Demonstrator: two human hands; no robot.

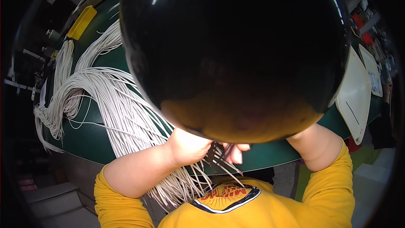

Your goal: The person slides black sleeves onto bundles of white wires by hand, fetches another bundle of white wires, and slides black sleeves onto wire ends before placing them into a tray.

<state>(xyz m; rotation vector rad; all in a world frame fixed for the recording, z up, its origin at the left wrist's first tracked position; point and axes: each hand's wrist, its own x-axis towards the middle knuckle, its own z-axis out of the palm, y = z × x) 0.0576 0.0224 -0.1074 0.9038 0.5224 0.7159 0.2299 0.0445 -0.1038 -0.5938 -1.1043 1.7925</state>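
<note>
A bundle of long white wires runs across the table toward me, its loose ends hanging over the near edge by my chest. My left hand is at this bundle, and several wire ends come out beside it. Its fingers are hidden, so its grip cannot be told. Close by on the right, curled fingertips of my right hand show; what they hold, if anything, is hidden. A large glossy black dome covers the middle of the view and most of both hands.
The green table has a curved near edge. More white wires lie farther back at the left, near a yellow tray. Pale trays stand at the right, one with a thin dark strip. Another person's hands show at the top left.
</note>
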